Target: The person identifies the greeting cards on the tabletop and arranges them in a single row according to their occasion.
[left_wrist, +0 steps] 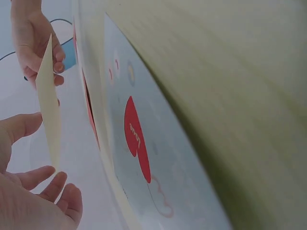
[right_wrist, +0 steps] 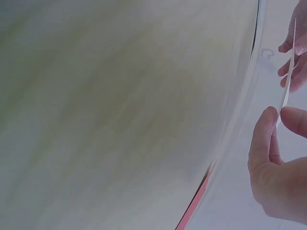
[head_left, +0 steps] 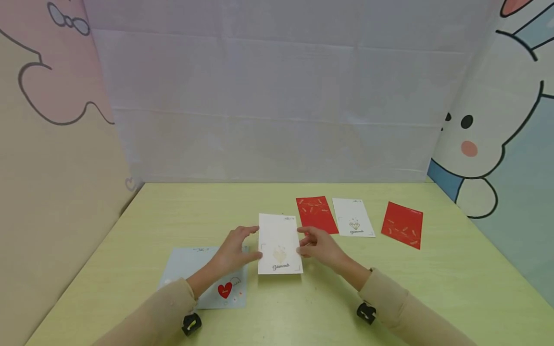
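In the head view, a white rectangular paper card printed with a gold diamond and "Diamonds" (head_left: 279, 240) is raised above the pale yellow-green wood-grain table (head_left: 329, 307). The left hand (head_left: 235, 247) and the right hand (head_left: 320, 246) hold it by opposite side edges. A light blue paper sheet (head_left: 190, 262) bearing a glossy red heart (head_left: 224, 290) lies under the left forearm, partly hidden. Farther back on the right lie a red paper card with gold markings (head_left: 318, 214), a second white diamond card (head_left: 352, 214) and another red card with gold markings (head_left: 403, 226).

In the left wrist view, the raised card appears nearly edge-on, held at one end by the left thumb and fingers – the exact contact of each finger I cannot tell. Red slivers show beyond the blue sheet.

In the right wrist view, the right thumb and a finger pinch the card's edge, the left hand at its far end. One red strip lies low in the frame.

As I judge it, the thin card could buckle if the hands pressed inward, or slip if either hold slackened. A lowered left sleeve might drag the blue sheet; the right hand, near the closest red card, might nudge it.

Counted: two hands, two white cards, two red cards, one blue sheet – five paper pieces altogether.
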Tool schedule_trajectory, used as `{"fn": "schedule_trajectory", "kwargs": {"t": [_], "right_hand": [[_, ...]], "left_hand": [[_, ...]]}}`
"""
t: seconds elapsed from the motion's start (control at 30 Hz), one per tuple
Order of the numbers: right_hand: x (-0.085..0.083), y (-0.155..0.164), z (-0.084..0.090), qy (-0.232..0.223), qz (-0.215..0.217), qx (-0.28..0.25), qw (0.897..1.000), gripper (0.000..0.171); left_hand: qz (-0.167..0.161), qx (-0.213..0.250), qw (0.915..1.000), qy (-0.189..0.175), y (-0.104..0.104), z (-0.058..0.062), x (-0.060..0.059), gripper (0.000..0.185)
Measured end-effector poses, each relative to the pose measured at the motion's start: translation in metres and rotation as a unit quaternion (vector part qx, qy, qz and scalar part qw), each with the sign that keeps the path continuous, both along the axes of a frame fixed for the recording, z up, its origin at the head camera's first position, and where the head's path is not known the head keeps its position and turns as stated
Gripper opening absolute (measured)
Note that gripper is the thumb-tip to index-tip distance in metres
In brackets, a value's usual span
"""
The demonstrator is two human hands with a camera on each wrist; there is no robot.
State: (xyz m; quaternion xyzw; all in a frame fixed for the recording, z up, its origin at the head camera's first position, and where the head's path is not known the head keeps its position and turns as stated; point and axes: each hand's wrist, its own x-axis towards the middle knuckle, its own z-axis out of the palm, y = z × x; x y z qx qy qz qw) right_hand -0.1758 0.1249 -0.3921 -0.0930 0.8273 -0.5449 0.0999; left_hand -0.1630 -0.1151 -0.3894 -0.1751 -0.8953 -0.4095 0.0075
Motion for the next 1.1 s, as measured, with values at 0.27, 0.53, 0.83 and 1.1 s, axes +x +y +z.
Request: {"fn": "schedule_trajectory", "kwargs": {"t": [0.27, 0.53, 0.83, 1.1], "right_hand": [[0.007, 0.01, -0.002, -0.016, 0.021, -0.002, 1.0, 0.045], [0.014, 0.014, -0.003, -0.028, 0.041, 0.048, 0.998, 0.05], [0.02, 0.014, -0.001, -0.028, 0.054, 0.067, 0.996, 0.052], [0.024, 0.014, -0.001, -0.035, 0.058, 0.084, 0.994, 0.053]], "left_hand": [[-0.013, -0.043, 0.9977, 0.051, 0.004, -0.002, 0.008, 0.059], [-0.024, -0.072, 0.9964, 0.036, 0.007, -0.005, 0.015, 0.061], [-0.033, -0.101, 0.9942, 0.014, 0.01, -0.007, 0.021, 0.064], [-0.042, -0.143, 0.9888, 0.008, 0.012, -0.006, 0.026, 0.067]]}}
